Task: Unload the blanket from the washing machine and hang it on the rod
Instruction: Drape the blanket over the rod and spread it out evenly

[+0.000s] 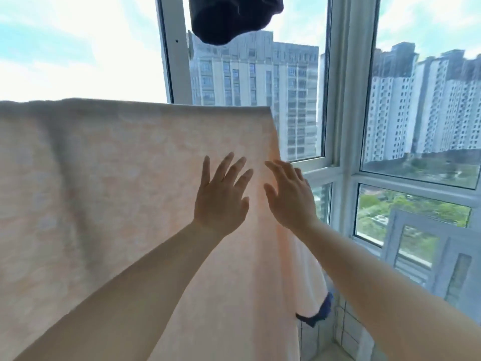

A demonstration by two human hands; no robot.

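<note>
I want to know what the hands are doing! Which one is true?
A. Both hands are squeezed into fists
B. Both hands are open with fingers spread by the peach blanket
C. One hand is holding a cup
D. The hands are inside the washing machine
B: the left hand and the right hand both show straight, spread fingers in front of the hanging peach blanket, gripping nothing.

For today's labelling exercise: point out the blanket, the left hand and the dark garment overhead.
blanket (104, 178), head view, on its draped front.
left hand (221, 201), head view, on its back.
dark garment (234, 16), head view, on its hanging bulk.
</note>
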